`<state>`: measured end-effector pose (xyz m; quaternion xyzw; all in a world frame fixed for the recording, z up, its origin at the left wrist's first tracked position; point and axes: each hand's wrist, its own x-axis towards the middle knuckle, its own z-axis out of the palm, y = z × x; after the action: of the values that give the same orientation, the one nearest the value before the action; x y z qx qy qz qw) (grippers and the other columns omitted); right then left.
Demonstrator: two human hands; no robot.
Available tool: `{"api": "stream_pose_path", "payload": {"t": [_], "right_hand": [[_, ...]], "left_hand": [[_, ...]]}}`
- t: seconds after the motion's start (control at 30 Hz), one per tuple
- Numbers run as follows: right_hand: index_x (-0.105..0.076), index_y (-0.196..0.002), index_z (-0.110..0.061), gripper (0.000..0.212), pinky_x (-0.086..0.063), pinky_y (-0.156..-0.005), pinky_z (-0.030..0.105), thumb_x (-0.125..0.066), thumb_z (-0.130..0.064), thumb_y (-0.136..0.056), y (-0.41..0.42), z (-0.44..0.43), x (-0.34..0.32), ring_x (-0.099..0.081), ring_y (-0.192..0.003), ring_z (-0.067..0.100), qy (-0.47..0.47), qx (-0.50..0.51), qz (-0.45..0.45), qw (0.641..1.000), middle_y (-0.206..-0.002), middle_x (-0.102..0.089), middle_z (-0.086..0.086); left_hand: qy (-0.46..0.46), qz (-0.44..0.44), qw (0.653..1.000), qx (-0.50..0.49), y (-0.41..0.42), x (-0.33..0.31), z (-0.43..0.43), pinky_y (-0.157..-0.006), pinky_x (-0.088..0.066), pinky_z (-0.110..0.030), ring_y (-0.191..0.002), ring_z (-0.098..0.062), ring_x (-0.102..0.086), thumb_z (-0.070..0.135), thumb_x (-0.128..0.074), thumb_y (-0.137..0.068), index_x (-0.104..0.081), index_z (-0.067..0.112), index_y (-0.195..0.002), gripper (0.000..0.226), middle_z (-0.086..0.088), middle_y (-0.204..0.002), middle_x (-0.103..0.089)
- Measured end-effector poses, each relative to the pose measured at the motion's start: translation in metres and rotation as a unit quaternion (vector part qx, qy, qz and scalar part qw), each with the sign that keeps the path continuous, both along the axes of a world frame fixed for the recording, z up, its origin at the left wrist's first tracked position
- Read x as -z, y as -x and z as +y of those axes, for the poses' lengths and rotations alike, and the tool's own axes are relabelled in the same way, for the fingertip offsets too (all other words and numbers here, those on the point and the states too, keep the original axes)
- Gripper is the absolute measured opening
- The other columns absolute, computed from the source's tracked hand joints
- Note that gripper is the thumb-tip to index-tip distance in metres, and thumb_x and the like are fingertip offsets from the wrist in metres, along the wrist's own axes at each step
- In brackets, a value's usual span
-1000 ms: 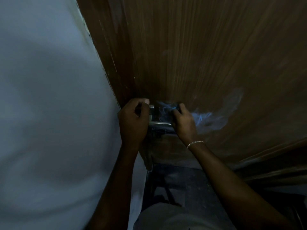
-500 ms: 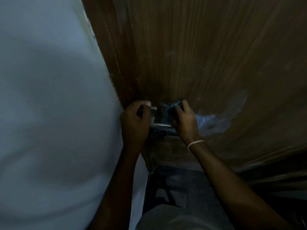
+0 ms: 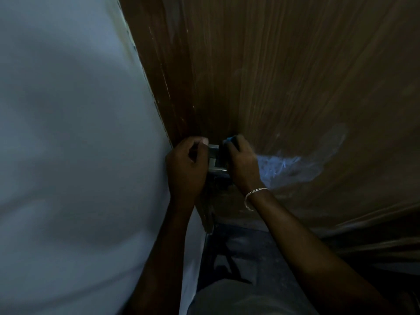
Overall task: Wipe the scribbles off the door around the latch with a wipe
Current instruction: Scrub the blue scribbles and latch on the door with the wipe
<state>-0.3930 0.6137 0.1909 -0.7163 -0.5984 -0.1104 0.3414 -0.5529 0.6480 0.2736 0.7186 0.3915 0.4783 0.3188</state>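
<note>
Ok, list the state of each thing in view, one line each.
left hand: closed around the left end of the latch.
right hand: shut on the wipe, pressed to the door.
wipe: bunched, mostly hidden by fingers.
latch: metal, partly covered by both hands.
scribbles: blue marks remain right of the latch, smeared pale.
door: brown wood, hazy smear.
bracelet: on the right wrist.

blue wipe (image 3: 230, 139) bunched against door (image 3: 295, 76) above metal latch (image 3: 214, 159).
</note>
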Motion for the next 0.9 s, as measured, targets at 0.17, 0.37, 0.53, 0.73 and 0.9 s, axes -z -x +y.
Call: {"api": "stream_pose_path", "payload": {"t": [0.17, 0.37, 0.53, 0.73, 0.9], "right_hand": [[-0.065, -0.113, -0.004, 0.02, -0.058, -0.078, 0.037, -0.062, -0.005, -0.094, -0.008, -0.02, 0.015, -0.062, -0.1, 0.024, 0.063, 0.007, 0.009, 0.998, -0.122, -0.057, 0.014], [-0.062, -0.115, -0.006, 0.027, -0.056, -0.076, 0.03, -0.069, -0.01, -0.09, -0.001, 0.003, -0.004, -0.06, -0.095, 0.022, -0.015, 0.003, -0.012, 1.0, -0.118, -0.057, 0.015], [-0.064, -0.117, -0.002, 0.027, -0.058, -0.084, 0.04, -0.066, -0.006, -0.09, 0.003, -0.012, 0.012, -0.061, -0.107, 0.03, 0.08, 0.006, -0.008, 0.997, -0.129, -0.056, 0.019], [-0.061, -0.111, -0.005, 0.023, -0.055, -0.074, 0.024, -0.066, -0.004, -0.089, -0.014, -0.015, -0.004, -0.059, -0.09, 0.017, -0.031, 0.025, 0.026, 0.999, -0.111, -0.056, 0.01], [-0.062, -0.11, -0.005, 0.019, -0.054, -0.065, 0.025, -0.062, -0.006, -0.092, -0.014, -0.016, -0.004, -0.057, -0.081, 0.016, -0.008, 0.016, -0.011, 1.0, -0.104, -0.056, 0.009]], "left_hand": [[0.01, -0.01, 1.0, 0.0, 0.001, 0.003, 0.0, -0.077, -0.061, -0.027, -0.089, -0.008, -0.072, 0.025, -0.061, -0.101, -0.075, 0.015, -0.105, 0.019, 0.003, -0.095, -0.076], [0.019, -0.008, 1.0, 0.009, -0.001, 0.008, 0.003, -0.079, -0.063, -0.038, -0.09, -0.01, -0.073, 0.031, -0.059, -0.1, -0.075, 0.016, -0.106, 0.023, 0.003, -0.096, -0.077], [0.03, -0.013, 0.999, -0.002, 0.003, 0.014, 0.007, -0.077, -0.064, -0.04, -0.089, -0.007, -0.074, 0.034, -0.059, -0.1, -0.074, 0.024, -0.106, 0.02, 0.007, -0.095, -0.076], [0.033, -0.028, 0.999, 0.015, -0.003, 0.014, 0.005, -0.074, -0.064, -0.042, -0.086, -0.006, -0.074, 0.037, -0.059, -0.1, -0.07, 0.039, -0.106, 0.012, 0.014, -0.091, -0.075], [0.033, -0.025, 0.999, 0.015, -0.001, 0.019, 0.007, -0.073, -0.064, -0.044, -0.085, -0.008, -0.074, 0.037, -0.058, -0.101, -0.07, 0.032, -0.106, 0.014, 0.009, -0.09, -0.075]]}}
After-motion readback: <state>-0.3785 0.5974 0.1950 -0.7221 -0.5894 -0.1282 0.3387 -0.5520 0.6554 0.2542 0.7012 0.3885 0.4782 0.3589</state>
